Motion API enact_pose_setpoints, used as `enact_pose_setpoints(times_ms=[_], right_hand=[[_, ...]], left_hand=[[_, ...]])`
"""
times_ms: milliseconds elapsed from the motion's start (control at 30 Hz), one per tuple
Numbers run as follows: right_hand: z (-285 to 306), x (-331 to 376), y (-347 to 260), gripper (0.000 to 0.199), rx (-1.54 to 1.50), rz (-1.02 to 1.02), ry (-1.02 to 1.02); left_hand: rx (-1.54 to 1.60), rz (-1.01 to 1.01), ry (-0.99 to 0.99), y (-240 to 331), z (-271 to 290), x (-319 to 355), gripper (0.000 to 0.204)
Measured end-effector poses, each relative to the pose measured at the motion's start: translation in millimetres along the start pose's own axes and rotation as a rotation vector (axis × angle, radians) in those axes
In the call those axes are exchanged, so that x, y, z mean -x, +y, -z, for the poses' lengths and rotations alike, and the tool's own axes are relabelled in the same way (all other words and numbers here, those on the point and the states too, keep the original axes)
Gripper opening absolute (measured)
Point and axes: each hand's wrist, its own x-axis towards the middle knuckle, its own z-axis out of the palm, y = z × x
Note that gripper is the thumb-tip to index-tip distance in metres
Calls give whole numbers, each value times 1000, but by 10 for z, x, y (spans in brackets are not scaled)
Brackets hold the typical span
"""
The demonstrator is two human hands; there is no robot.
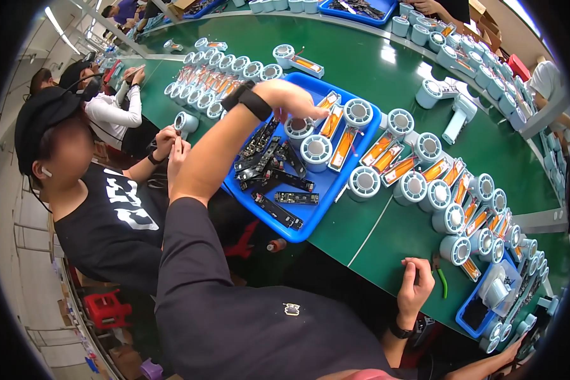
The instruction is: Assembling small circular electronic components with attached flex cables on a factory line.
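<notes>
Directions are taken from the centre of the shallow, blue plastic tray (291, 235) on the green worktop (354, 57).

Left hand (290, 101): positioned over the tray at 12 o'clock, fingers bent, above the light-blue plastic housings with round vented heads (316, 149). Contact and grip cannot be determined; the wrist and fingers hide the fingertips.

Right hand (415, 285): located at 5 o'clock, beside the worktop edge, fingers loosely curled. No item is visible in it, but the inside of the hand is not fully shown. Green-handled pliers (443, 282) lie just beside it at its 3 o'clock.

Housings in the tray occupy 12 to 2 o'clock, their open handles exposing orange-wrapped cylindrical parts (342, 149). Loose, narrow black circuit boards (296, 198) lie from 6 to 10 o'clock, several overlapping.

Handling notes:
1. Grasp each housing by its rigid round head; avoid pressing on the orange parts or snagging exposed wiring.
2. Lift straight up, clear of neighbouring housings.
3. Keep the forearm above the boards, since it passes close to them at 10 o'clock.
4. Bring the right hand in to support the handle if the housing tips.
</notes>
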Motion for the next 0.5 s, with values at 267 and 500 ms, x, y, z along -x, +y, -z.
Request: enact_pose_setpoints(times_ms=[267,500], right_hand=[[-19,-26,-10,10,19,4,-30],[-11,-10,9,11,21,-7,-27]], left_hand=[[-901,-306,1455,-788,469,-1213,49],[-358,-75,1081,114,486,-528,49]])
